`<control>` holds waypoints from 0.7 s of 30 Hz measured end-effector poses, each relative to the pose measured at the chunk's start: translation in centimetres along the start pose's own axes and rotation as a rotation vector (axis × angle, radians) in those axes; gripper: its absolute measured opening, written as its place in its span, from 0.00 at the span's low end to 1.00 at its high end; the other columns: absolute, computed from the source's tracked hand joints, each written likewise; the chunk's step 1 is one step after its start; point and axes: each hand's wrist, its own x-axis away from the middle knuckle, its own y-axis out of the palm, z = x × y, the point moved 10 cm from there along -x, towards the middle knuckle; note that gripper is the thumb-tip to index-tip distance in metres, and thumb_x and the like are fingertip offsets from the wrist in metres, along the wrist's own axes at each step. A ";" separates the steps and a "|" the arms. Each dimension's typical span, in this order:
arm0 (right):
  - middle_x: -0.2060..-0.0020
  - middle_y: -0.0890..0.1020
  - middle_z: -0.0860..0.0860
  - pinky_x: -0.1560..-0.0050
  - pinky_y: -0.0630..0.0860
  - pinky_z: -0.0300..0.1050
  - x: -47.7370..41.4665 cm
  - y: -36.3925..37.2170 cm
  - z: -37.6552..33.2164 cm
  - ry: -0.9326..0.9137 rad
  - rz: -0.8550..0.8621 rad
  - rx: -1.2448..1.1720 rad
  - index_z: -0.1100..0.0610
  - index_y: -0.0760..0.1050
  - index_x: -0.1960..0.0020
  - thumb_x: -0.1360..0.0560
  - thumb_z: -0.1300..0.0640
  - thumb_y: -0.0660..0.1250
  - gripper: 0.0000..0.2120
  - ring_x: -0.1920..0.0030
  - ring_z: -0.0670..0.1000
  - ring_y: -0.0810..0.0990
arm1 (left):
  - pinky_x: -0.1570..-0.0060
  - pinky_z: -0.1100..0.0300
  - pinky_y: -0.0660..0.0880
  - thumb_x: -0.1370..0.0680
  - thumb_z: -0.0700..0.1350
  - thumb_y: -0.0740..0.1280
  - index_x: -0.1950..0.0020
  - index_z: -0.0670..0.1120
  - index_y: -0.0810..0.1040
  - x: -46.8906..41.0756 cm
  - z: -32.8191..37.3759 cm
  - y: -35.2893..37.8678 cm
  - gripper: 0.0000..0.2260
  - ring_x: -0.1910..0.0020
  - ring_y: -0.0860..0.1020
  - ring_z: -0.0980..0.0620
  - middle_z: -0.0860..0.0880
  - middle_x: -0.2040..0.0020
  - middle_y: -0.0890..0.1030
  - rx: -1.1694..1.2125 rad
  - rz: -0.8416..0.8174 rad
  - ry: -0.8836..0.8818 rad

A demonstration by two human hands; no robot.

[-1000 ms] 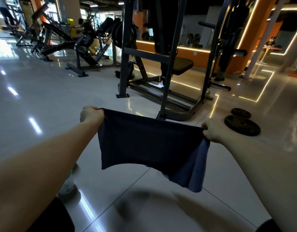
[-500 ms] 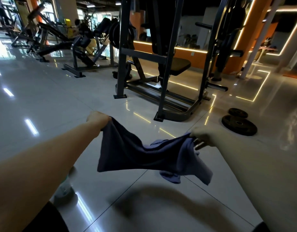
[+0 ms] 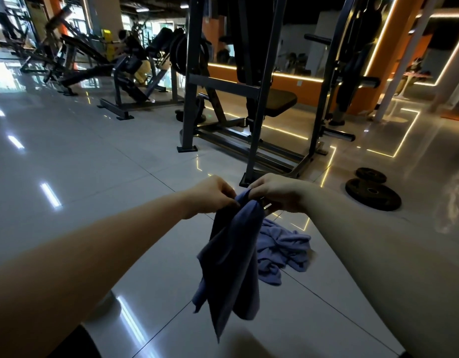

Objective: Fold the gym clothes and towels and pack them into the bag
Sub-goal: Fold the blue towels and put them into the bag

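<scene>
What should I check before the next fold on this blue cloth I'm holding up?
1. Left hand grip on the cloth top: ok.
2. Right hand grip beside it: ok.
3. Hanging edges lined up: not ok, the bottom is uneven.
4. Bag ready: cannot tell, none in view.
5. Floor cloth folded: not ok, crumpled.

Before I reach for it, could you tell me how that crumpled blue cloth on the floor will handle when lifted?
Probably floppy: the crumpled cloth lies in soft folds on the floor. Likely light: the held cloth, pinched by the left hand and right hand, hangs limp. It should not roll.
</scene>
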 end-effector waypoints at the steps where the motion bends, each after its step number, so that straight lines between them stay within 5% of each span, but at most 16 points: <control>1: 0.51 0.80 0.59 0.58 0.82 0.45 0.1 -0.2 0.1 0.003 0.024 0.042 0.64 0.79 0.40 0.20 0.61 0.65 0.11 0.56 0.53 0.80 | 0.58 0.63 0.74 0.21 0.44 0.71 0.51 0.47 0.85 -0.1 -0.4 -0.4 0.03 0.55 0.80 0.53 0.48 0.56 0.83 -0.008 0.024 -0.023; 6: 0.55 0.83 0.64 0.58 0.84 0.51 0.2 -0.2 1.2 0.028 0.072 0.228 0.65 0.80 0.46 0.21 0.66 0.64 0.07 0.59 0.57 0.83 | 0.59 0.62 0.76 0.22 0.41 0.72 0.53 0.45 0.84 -0.4 -1.6 -1.7 0.02 0.55 0.81 0.50 0.45 0.57 0.83 0.017 0.096 -0.088; 11: 0.47 0.83 0.64 0.54 0.82 0.50 0.3 -1.0 2.3 0.052 0.114 0.304 0.62 0.81 0.43 0.21 0.64 0.65 0.09 0.49 0.60 0.84 | 0.54 0.56 0.78 0.22 0.40 0.71 0.52 0.40 0.84 -0.8 -2.9 -3.5 0.04 0.56 0.78 0.48 0.43 0.56 0.81 0.082 0.191 -0.151; 15: 0.45 0.83 0.61 0.39 0.77 0.59 0.7 -1.0 4.1 0.084 0.040 0.162 0.63 0.81 0.42 0.20 0.58 0.68 0.11 0.42 0.60 0.81 | 0.48 0.53 0.79 0.21 0.39 0.68 0.52 0.39 0.82 -0.9 -4.7 -5.6 0.04 0.55 0.77 0.47 0.42 0.56 0.79 0.223 0.308 -0.212; 21: 0.45 0.83 0.57 0.47 0.80 0.48 1.4 -2.1 4.4 0.072 0.036 -0.108 0.64 0.79 0.41 0.23 0.55 0.71 0.16 0.43 0.56 0.82 | 0.56 0.57 0.75 0.19 0.38 0.66 0.50 0.37 0.81 -0.7 -8.0 -8.3 0.06 0.56 0.75 0.45 0.41 0.55 0.77 0.306 0.430 -0.282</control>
